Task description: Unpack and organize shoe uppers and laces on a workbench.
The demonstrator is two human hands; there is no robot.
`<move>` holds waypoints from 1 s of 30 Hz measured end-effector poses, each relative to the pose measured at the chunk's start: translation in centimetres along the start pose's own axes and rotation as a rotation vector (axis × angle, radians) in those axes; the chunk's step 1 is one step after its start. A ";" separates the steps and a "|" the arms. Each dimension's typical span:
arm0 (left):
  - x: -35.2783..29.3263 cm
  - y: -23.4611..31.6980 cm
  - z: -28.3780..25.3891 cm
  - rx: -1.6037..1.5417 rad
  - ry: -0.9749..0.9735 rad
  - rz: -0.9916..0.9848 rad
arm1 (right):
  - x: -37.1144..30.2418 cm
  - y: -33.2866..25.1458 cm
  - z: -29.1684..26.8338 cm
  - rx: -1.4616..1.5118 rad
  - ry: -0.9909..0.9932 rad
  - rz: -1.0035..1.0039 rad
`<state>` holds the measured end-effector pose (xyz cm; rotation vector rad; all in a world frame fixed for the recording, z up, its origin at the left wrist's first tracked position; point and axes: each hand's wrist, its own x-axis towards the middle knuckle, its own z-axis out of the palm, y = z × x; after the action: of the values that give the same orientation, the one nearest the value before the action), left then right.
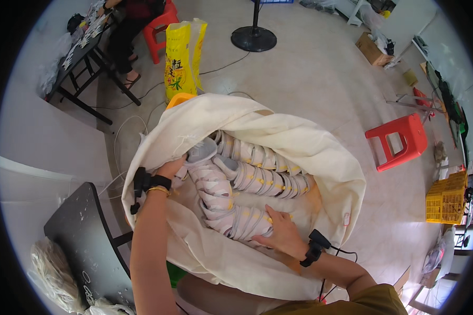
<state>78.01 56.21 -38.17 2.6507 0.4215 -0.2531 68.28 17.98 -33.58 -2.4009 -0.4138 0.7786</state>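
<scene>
Nested rows of pale pinkish-grey shoe uppers [215, 191] with yellow marks lie inside a large container lined with cream cloth [320, 142]. Two more rows [268, 178] sit at the far side, and a grey rounded toe [202, 150] shows at the near row's left end. My left hand [170, 168] reaches down by that end, its fingers mostly hidden behind the uppers. My right hand [284, 235] lies against the near row's right end, thumb and fingers apart. Both wrists carry black strapped devices.
A yellow printed sack [181, 63] stands just beyond the container. A black table [89, 236] is close on the left. Farther off are a fan base [253, 39], a red stool [399, 142], a yellow crate [445, 197] and a seated person [123, 39] at another table.
</scene>
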 end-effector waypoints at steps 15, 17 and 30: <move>0.9 1.9 -0.4 -0.196 -0.324 -0.021 | 0.1 0.2 0.9 -0.016 0.044 -0.036; -0.2 2.4 -0.5 -0.089 -0.309 0.016 | 0.0 0.4 0.7 -0.019 0.039 -0.045; -13.0 5.1 -0.8 -0.713 -0.185 -0.212 | 0.4 0.4 0.9 0.138 0.054 -0.038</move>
<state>67.62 48.91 -32.21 1.8717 0.5989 -0.3356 68.07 18.27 -34.60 -2.2737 -0.3711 0.6999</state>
